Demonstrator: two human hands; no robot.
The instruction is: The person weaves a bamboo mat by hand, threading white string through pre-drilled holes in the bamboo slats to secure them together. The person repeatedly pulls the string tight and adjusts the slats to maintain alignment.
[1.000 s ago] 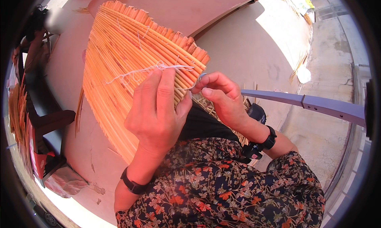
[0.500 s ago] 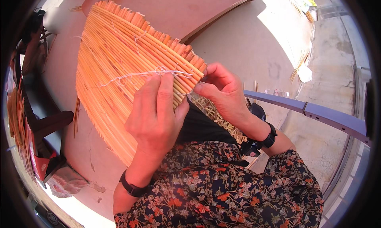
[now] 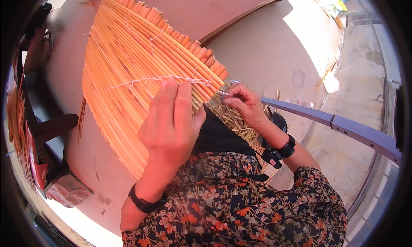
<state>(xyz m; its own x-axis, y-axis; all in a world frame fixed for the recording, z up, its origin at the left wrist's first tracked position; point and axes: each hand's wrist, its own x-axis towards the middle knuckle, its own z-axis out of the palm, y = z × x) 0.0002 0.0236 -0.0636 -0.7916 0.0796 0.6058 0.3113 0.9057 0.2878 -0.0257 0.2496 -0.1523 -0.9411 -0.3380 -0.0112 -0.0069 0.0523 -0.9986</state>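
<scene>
A stiff mat of tan reed stalks [image 3: 128, 71] slants up and away from my lap, with cut stalk ends along its far right edge. My left hand [image 3: 171, 118] grips the mat's near right corner, fingers on top and thumb at the edge. Beside its fingertips a loose white thread [image 3: 143, 80] lies across the stalks. Just off the corner, my right hand [image 3: 244, 103] pinches a white thread [image 3: 224, 93] between thumb and forefinger. That thread runs to the mat's edge.
A lilac metal bar [image 3: 326, 118] crosses at the right. Cut straw [image 3: 231, 122] lies below the mat's corner. A reddish board [image 3: 193, 10] stands beyond the mat, and a dark chair [image 3: 47, 131] is at the left.
My right hand has moved away from the mat's corner, to the right and down, drawing the white thread out. The thread's loops on the mat have flattened. My left hand keeps its grip.
</scene>
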